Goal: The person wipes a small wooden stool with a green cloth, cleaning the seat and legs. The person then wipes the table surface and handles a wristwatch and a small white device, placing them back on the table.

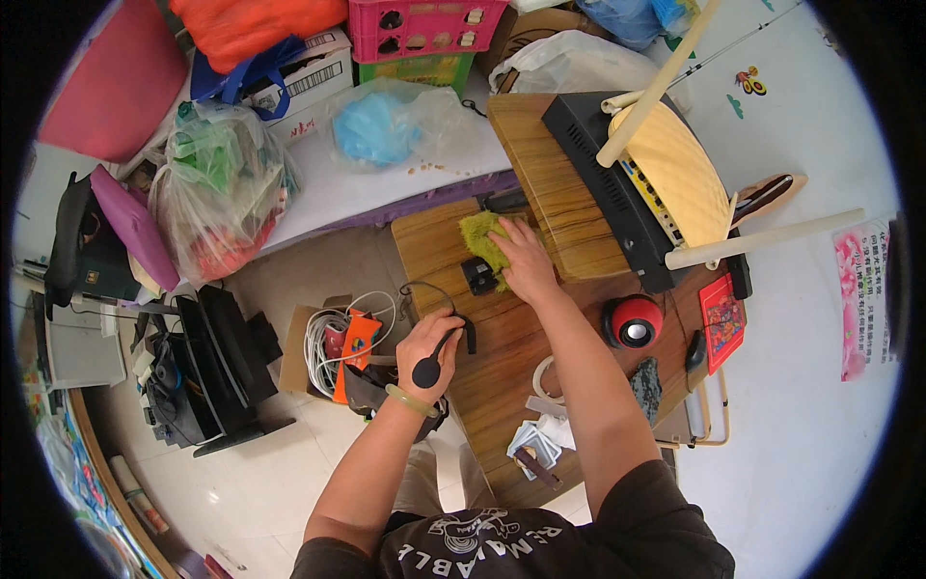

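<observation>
My left hand (425, 345) is closed around a black headset (426, 372), holding it just over the left edge of the wooden desk (502, 372). One round pad shows by my wrist, and a thin dark cable curls up beyond my fingers. Farther off to the right, my right hand (524, 259) presses on a fuzzy green cloth (479, 239) on the desktop, its fingers bent over the cloth's edge. Right beside the cloth sits a small black object (476, 275), whose kind I cannot make out.
A raised wooden shelf (559, 207) carries a black device and a router with pale antennas. A red round speaker (633, 321), a tape roll (548, 379) and playing cards (533, 449) lie to the right and near. A cardboard box (294, 352) of cables stands left, below the desk.
</observation>
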`<state>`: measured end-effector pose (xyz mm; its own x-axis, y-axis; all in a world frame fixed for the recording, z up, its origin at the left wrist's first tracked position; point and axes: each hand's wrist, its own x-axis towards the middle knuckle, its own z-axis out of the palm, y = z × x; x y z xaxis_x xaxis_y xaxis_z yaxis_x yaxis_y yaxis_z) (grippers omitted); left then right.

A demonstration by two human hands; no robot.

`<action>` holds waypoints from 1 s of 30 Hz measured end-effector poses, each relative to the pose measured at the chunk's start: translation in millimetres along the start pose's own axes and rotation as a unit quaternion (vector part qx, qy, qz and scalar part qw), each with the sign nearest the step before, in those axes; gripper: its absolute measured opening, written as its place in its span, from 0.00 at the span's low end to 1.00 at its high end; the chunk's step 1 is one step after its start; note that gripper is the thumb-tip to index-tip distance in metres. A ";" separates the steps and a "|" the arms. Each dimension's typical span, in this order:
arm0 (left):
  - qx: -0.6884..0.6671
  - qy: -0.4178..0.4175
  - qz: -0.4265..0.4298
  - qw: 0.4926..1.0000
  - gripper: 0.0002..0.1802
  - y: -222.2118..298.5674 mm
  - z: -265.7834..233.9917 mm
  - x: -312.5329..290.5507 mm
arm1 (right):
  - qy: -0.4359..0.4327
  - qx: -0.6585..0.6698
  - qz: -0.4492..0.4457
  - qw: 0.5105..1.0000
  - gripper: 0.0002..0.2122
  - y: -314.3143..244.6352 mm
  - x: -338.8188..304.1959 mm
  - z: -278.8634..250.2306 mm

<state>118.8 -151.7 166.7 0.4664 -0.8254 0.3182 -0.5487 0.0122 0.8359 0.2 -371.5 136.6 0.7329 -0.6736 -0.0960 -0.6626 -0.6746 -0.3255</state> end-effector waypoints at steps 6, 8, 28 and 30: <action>0.078 -0.002 -0.031 0.996 0.06 -7.6 12.2 14.5 | 0.005 0.021 -0.008 1.000 0.31 -7.0 5.4 0.2; 0.097 -0.009 -0.042 0.994 0.06 -3.2 16.5 18.6 | 0.035 0.048 0.044 0.997 0.32 8.1 3.5 14.1; 0.176 0.013 -0.069 0.982 0.06 6.4 23.8 45.2 | 0.069 -0.084 0.174 0.979 0.23 -0.7 -80.2 2.0; 0.180 0.006 -0.057 0.982 0.06 7.9 28.6 53.4 | 0.071 -0.082 0.177 0.978 0.27 -0.5 -85.9 4.1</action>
<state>119.5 -211.8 177.4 0.5463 -0.8030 0.2382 -0.7010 -0.2827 0.6548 -61.8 -312.1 141.2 0.4321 -0.9009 -0.0398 -0.8952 -0.4232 -0.1396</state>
